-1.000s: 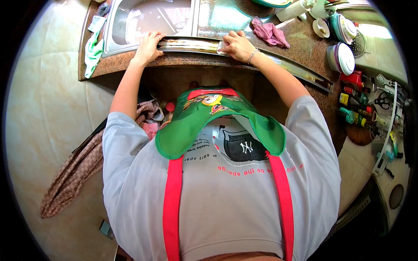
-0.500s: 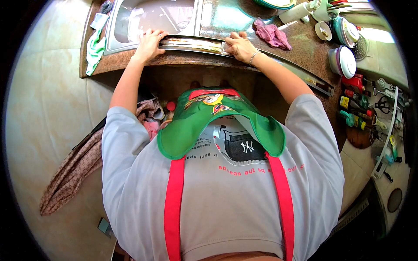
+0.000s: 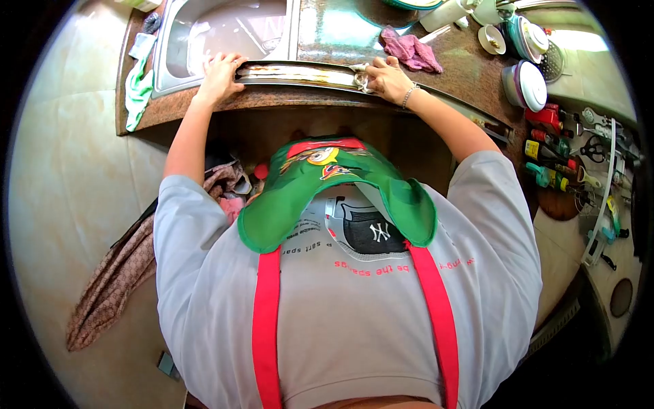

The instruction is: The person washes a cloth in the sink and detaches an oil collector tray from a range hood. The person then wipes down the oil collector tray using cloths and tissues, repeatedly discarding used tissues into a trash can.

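Observation:
A long, narrow, dark-edged metal strip (image 3: 300, 73) with a trough-like inside lies along the counter's front edge. Whitish and brown streaks run along its inner face. My left hand (image 3: 219, 78) grips its left end, thumb on the near side and fingers over the far side. Partway along, my right hand (image 3: 390, 82) is closed on a crumpled white wad (image 3: 362, 80), cloth or tissue, pressed into the strip. Past my right wrist, the strip continues toward the right, partly hidden by my forearm.
Behind the strip is a steel sink (image 3: 174, 58); a green-and-white cloth (image 3: 139, 92) hangs left of it. A pink cloth (image 3: 411, 51) lies on the counter (image 3: 334, 20). Lidded containers (image 3: 531, 85) stand at right, with bottles (image 3: 548, 153) beyond. Patterned fabric (image 3: 112, 286) lies low at left.
My right hand has slid rightward along the strip, away from my left hand, exposing more of the streaked inside and the white wad. My left hand keeps its hold. The whole view has shifted slightly.

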Tool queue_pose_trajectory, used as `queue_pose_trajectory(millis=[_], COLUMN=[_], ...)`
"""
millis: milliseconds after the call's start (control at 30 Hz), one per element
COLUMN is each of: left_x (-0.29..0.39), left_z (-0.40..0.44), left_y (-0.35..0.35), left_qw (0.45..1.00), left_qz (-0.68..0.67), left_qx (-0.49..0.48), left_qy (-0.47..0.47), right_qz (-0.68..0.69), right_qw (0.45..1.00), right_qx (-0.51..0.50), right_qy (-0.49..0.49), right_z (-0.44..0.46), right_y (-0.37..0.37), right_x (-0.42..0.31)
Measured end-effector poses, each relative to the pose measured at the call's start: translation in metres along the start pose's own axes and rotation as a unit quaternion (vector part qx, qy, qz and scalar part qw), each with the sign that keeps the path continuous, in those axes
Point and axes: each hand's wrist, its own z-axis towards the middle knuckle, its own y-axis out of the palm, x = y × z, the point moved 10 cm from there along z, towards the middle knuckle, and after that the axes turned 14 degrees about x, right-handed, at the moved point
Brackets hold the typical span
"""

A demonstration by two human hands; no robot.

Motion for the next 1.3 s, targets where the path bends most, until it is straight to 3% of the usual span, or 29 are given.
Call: queue_pose_trajectory(millis=[200, 700, 767, 1300], left_x=[0.002, 0.004, 0.002, 0.009], left_z=[0.0, 0.002, 0.001, 0.001], left_y=[-0.003, -0.006, -0.001, -0.012], left_qw=[1.0, 1.0, 1.0, 1.0], left_qz=[-0.006, 0.0, 0.004, -0.018], left_qx=[0.002, 0.011, -0.021, 0.013], left_qy=[0.005, 0.014, 0.005, 0.014], right_qz=[0.014, -0.019, -0.026, -0.074], right_qw=[0.999, 0.999, 0.999, 0.99], right_qx=[0.032, -0.006, -0.018, -0.061], right_qy=[0.004, 0.036, 0.044, 0.106], right_z=[-0.014, -0.053, -0.059, -0.123], right_y=[-0.005, -0.01, -0.012, -0.02], right_x=[0.008, 0.027, 0.03, 0.064])
